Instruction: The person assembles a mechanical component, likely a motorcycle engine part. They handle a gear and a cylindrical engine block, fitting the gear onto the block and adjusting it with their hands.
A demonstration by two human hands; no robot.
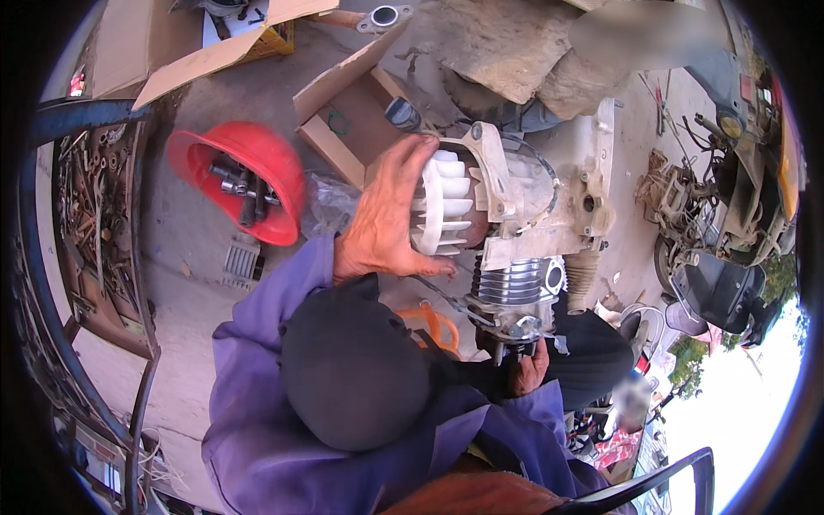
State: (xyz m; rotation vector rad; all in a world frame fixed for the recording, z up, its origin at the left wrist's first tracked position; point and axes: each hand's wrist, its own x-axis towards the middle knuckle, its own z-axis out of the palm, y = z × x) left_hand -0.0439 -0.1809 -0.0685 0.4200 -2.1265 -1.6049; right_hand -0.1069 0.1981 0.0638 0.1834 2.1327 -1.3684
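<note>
A scooter engine (571, 210) with a pale, dusty casing lies in front of me. My left hand (390, 215) is spread round the rim of its white finned cooling fan (445, 202), thumb below and fingers above. The finned metal cylinder (511, 283) is on the near side of the engine. Just below the cylinder head (519, 326), my right hand (530, 371) is closed, with a finger raised by a dark, narrow part (508, 350). What the right hand grips is mostly hidden.
A red helmet-like bowl (287, 184) holds sockets and wrenches. Behind the fan stands an open cardboard box (335, 129). A tray of loose tools (99, 232) lines the left side; scooter parts (721, 283) lie far right. An orange object (438, 330) shows below the fan.
</note>
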